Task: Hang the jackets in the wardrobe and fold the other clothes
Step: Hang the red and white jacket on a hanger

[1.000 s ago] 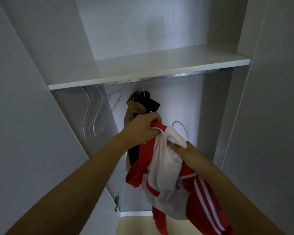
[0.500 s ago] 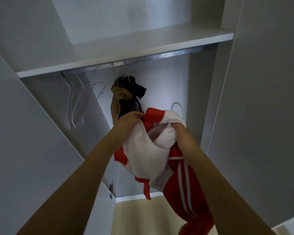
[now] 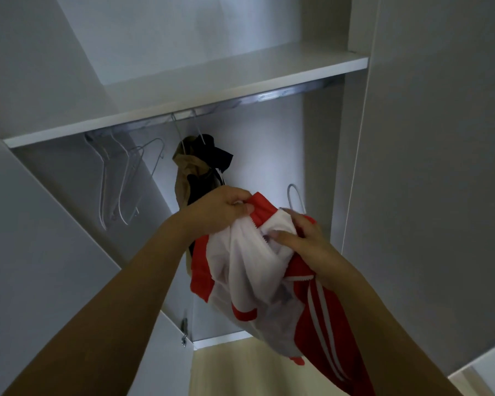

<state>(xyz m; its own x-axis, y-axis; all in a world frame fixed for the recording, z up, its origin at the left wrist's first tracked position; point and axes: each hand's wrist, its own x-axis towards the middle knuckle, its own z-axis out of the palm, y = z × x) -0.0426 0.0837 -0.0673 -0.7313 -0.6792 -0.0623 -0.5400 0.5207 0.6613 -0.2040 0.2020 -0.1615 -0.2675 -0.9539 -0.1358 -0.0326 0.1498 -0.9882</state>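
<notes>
Both hands hold a red and white jacket up in front of the open wardrobe. The left hand pinches the red collar edge; the right hand grips the bunched white lining, with a hanger hook poking up just behind it. The jacket looks light, soft and floppy, likely slippery inside, so the collar and shoulders seem the best places to hold. The rail is above.

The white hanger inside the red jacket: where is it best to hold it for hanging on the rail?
Judging by its pose, grip the white hanger just under its hook, from below: only the hook rises free above the red jacket, so it stays clear for the rail.
</notes>
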